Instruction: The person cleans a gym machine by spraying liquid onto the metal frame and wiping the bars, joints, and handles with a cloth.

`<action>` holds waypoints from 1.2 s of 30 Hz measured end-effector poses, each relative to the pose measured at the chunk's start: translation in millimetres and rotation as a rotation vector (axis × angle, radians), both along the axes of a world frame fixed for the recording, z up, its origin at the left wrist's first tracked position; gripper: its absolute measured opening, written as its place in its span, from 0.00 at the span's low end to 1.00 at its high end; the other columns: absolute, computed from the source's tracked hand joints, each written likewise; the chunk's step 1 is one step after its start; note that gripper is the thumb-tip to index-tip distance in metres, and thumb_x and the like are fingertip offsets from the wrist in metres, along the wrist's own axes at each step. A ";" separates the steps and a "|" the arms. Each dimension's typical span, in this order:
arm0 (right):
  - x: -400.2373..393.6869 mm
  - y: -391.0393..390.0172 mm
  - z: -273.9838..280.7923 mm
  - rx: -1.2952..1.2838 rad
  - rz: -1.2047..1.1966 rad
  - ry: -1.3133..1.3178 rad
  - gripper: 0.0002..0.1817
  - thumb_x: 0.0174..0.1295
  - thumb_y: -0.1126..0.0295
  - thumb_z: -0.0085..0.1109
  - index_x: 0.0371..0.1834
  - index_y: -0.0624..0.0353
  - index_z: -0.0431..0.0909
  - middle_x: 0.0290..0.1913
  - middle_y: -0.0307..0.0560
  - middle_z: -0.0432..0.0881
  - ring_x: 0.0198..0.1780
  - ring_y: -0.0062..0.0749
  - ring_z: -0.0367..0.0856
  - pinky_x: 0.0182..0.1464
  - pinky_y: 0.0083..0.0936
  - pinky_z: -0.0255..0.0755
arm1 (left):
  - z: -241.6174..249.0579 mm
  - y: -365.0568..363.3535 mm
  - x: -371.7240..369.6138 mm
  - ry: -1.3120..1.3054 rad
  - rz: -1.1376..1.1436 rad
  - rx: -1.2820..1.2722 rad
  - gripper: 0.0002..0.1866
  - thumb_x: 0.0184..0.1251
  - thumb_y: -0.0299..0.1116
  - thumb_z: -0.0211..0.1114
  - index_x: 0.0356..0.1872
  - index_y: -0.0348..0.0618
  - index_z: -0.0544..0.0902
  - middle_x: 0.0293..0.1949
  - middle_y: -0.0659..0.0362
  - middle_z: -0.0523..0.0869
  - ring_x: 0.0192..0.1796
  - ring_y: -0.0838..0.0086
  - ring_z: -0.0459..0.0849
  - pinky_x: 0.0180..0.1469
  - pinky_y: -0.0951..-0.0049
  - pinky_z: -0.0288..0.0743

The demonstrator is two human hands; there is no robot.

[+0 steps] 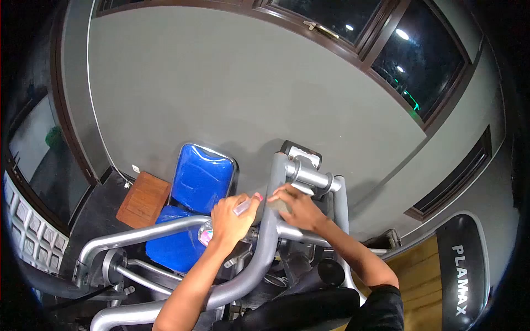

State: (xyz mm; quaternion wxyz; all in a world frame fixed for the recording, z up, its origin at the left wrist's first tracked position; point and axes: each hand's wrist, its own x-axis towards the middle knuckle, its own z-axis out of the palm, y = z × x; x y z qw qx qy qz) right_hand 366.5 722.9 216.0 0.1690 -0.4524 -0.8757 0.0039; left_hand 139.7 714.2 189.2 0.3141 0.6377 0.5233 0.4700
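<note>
Bottle point(232, 216) in left hand point(231, 218) lies slanted, pink nozzle toward right hand point(295, 207) pressing cloth point(277, 205).

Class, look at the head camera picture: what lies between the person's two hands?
In the head view, the grey curved machine bar runs up between the left hand, holding a spray bottle, and the right hand.

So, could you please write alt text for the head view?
Two bare hands work on a grey gym machine frame: the left hand holds a clear spray bottle, the right hand presses a grey cloth against the frame. A blue padded seat stands behind.
</note>
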 end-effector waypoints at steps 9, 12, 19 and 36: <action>-14.5 -56.8 3.9 0.041 0.586 -0.263 0.34 0.45 0.69 0.69 0.62 0.39 0.79 0.59 0.32 0.77 0.59 0.31 0.77 0.54 0.30 0.84 | 3.2 -4.1 2.2 0.008 -0.028 -0.001 0.26 0.69 0.55 0.61 0.24 0.41 0.87 0.23 0.43 0.85 0.31 0.43 0.85 0.36 0.50 0.77; -5.3 -47.7 3.8 0.163 0.626 -0.347 0.32 0.49 0.69 0.66 0.63 0.40 0.79 0.58 0.33 0.78 0.54 0.31 0.79 0.49 0.30 0.86 | 2.3 -3.6 2.2 -0.011 -0.023 0.001 0.26 0.68 0.55 0.61 0.24 0.41 0.87 0.23 0.43 0.85 0.31 0.43 0.85 0.36 0.50 0.77; -3.6 -37.5 12.9 -0.040 0.269 -0.381 0.29 0.54 0.60 0.67 0.62 0.40 0.75 0.54 0.38 0.77 0.41 0.37 0.88 0.37 0.32 0.86 | 3.1 -3.2 0.9 -0.040 -0.006 0.033 0.26 0.68 0.56 0.61 0.24 0.42 0.87 0.23 0.44 0.85 0.30 0.44 0.86 0.35 0.50 0.77; -13.1 -49.1 23.8 0.358 0.816 -0.570 0.14 0.56 0.66 0.60 0.46 0.42 0.76 0.53 0.38 0.78 0.44 0.25 0.88 0.31 0.18 0.84 | 0.7 1.3 1.5 -0.083 -0.025 -0.023 0.28 0.68 0.58 0.60 0.25 0.42 0.88 0.22 0.45 0.85 0.31 0.45 0.86 0.38 0.51 0.77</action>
